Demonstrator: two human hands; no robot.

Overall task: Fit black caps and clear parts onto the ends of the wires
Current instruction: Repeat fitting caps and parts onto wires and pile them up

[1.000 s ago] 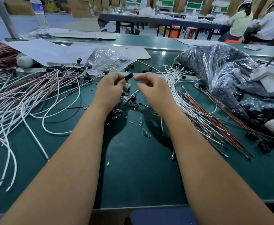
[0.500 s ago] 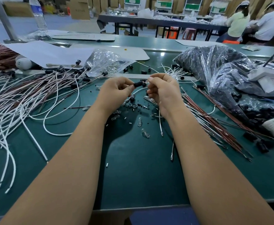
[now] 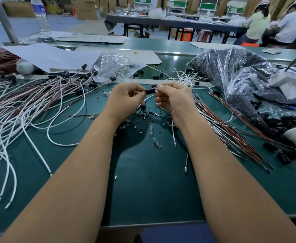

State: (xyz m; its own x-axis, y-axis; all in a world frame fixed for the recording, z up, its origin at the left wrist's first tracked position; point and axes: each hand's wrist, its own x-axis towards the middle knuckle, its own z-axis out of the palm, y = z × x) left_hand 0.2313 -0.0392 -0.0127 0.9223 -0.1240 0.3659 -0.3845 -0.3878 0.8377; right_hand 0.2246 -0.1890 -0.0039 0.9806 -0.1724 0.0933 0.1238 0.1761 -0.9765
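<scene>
pinching: the left hand (image 3: 126,99) clamps thumb and fingertips on a black cap (image 3: 150,91), held above the green table (image 3: 152,190) between both hands.
right hand: the right hand (image 3: 174,98) pinches a small clear part (image 3: 155,88) at the cap's open end; how far it is seated i cannot tell.
wire: a white wire (image 3: 148,98) curves down from the cap toward the table, looking limp and light.
handling: the cap looks stiff and small, likely best gripped on its sides; the clear part is probably brittle and slick, so it wants a light pinch and a straight push.
spares: loose clear parts (image 3: 157,145) lie just below the hands.
room: the capped wires (image 3: 38,102) spread left, the bare wires (image 3: 231,130) and the bag of caps (image 3: 240,79) crowd the right; open table lies near the front edge.
</scene>
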